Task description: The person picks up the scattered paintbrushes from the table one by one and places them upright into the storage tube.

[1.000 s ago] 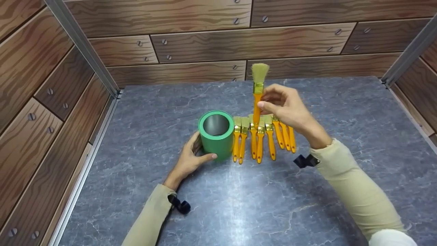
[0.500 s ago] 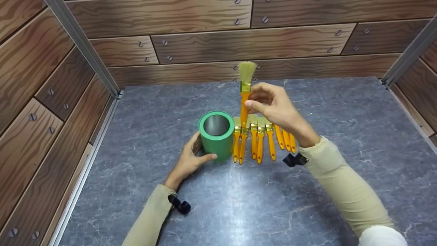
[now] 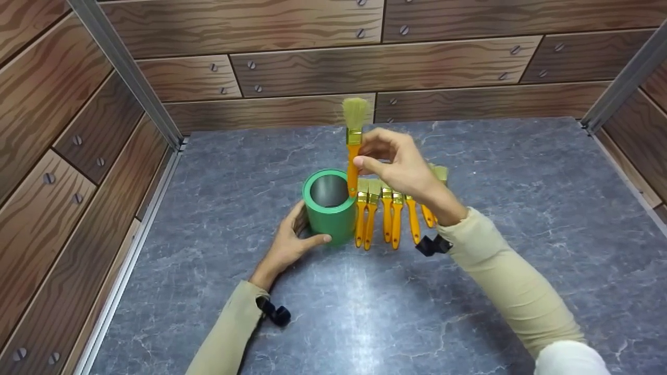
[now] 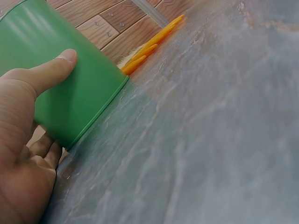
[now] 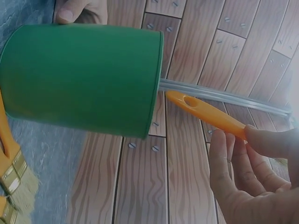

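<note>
Between wood-patterned walls (image 3: 312, 67), grips green can (image 3: 332, 225) on grey marbled tabletop (image 3: 208, 224) with left hand (image 3: 289, 244); pinches paintbrush (image 3: 354, 151) in right hand (image 3: 400, 164).

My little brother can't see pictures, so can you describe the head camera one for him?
A person's right hand holds a paintbrush bristles up, its lower end near the top of an open green can gripped by the left hand. More orange-handled brushes lie beside the can on a grey, marbled tabletop.
</note>
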Demonstrator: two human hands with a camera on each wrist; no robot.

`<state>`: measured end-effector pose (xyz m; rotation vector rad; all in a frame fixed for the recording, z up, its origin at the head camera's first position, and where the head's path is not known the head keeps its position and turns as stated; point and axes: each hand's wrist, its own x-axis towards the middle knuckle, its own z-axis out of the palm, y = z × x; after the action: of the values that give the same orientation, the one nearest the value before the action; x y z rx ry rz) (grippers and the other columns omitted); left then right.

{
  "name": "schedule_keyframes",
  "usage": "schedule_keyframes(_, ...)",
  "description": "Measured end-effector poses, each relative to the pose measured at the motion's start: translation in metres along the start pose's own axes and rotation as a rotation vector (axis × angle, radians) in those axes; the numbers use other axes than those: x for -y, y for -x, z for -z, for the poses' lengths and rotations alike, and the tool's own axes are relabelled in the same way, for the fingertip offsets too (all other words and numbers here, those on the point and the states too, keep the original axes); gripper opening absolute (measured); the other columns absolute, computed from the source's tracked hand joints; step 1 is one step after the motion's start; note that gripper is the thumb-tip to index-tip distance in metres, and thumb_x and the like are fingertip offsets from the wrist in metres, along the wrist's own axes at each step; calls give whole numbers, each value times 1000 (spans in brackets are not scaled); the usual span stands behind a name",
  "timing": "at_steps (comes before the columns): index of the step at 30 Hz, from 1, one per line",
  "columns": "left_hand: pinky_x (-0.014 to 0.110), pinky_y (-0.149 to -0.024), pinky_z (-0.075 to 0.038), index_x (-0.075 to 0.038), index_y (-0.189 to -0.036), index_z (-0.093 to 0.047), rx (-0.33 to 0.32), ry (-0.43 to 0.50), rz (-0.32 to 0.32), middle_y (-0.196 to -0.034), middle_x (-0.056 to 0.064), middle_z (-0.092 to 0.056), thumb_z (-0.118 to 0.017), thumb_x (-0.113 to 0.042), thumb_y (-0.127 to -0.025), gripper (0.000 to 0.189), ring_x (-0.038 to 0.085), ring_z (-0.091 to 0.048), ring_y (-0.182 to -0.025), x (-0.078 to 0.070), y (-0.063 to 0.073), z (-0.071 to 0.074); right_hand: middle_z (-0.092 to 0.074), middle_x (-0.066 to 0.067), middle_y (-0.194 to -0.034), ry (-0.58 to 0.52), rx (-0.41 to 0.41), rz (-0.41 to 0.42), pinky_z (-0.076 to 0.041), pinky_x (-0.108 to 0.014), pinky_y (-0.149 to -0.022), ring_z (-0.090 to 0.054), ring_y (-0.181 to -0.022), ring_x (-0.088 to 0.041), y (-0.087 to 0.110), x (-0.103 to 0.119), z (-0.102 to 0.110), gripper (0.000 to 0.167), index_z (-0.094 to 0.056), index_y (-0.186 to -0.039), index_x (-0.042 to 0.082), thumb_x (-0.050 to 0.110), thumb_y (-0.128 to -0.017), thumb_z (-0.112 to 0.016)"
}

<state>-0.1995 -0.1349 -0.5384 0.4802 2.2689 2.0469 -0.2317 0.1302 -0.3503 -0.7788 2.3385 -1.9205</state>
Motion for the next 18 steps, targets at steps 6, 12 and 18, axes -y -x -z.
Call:
schedule_keyframes(6, 50, -131, -33, -19, -169, -32, 0, 0, -6, -168, 5, -44, -93, -17, -86, 104, 27, -39, -158, 0, 0, -1, -76, -18, -106, -21, 28, -7, -67, -52, -89, -75, -93, -29, -3, -7, -8, 15, -69, -115, -2, 0, -100, -72)
schedule_keyframes(12, 48, -130, -35, -22, -169, -34, -1, -13, -8, -166, 2, -47, -93, -18, -86, 102, 24, -42, -156, -1, 0, 0, -76, -17, -105, 19, 42, -21, -68, -46, -86, -75, -93, -28, -5, -18, -16, 15, -70, -114, -1, 2, -100, -73)
schedule_keyframes(18, 49, -131, -34, -21, -169, -32, 11, -13, -2, -168, 4, -44, -93, -19, -87, 102, 26, -39, -158, -1, 0, 0, -75, -17, -106, 59, 59, -43, -68, -39, -84, -75, -92, -28, -7, -31, -21, 18, -70, -117, -1, 4, -100, -74)
